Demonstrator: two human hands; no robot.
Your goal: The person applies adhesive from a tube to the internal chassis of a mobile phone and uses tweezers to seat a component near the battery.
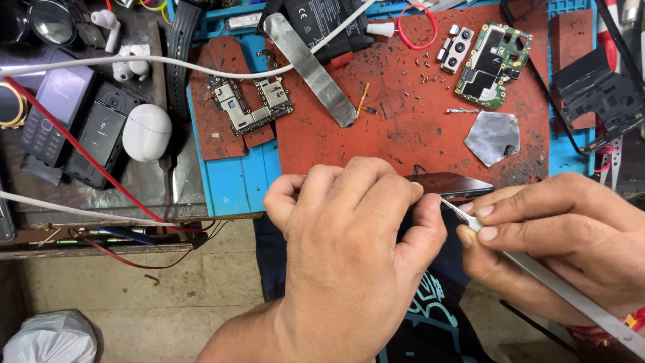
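The left hand (349,235) was clamped shut round the dark phone (447,185) at the near edge of the tabletop (235,181); the right hand (557,235) pinched metal tweezers (537,272), tip at the phone's edge. Teardown looked well along; the green circuit board (494,64), camera module (457,47) and loose screws (420,70) lay out on the red mat (403,128), the phone not yet reassembled
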